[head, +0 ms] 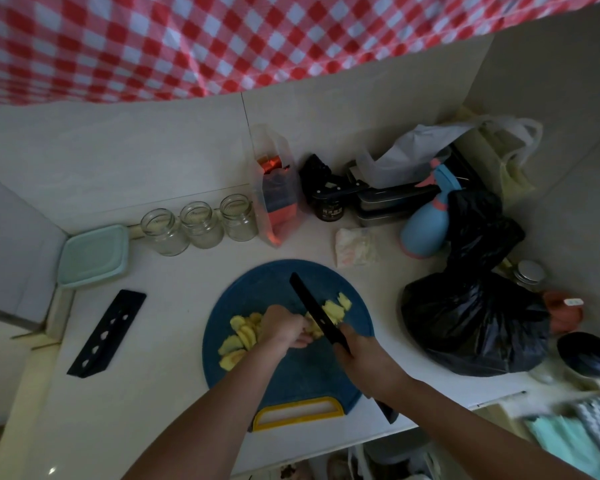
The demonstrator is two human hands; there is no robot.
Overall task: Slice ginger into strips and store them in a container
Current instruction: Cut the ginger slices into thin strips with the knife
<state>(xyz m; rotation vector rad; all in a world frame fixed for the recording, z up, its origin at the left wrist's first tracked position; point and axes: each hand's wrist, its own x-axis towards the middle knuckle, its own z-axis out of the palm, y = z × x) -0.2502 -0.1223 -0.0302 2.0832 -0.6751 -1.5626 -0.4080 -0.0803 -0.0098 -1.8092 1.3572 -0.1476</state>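
A round blue cutting board (291, 375) with a yellow handle lies on the white counter. Yellow ginger slices (239, 337) are piled on its left half, and more cut ginger pieces (340, 304) lie right of the blade. My left hand (284, 329) presses down on a ginger piece at the board's middle. My right hand (364, 358) grips the handle of a black knife (312, 308), whose blade rests across the ginger beside my left fingers. A pale green lidded container (94, 254) sits at the far left.
Three glass jars (200, 225) stand behind the board. A black knife sheath (106, 332) lies to the left. A black plastic bag (471, 306), a blue spray bottle (426, 223) and a clear packet (274, 188) crowd the right and back.
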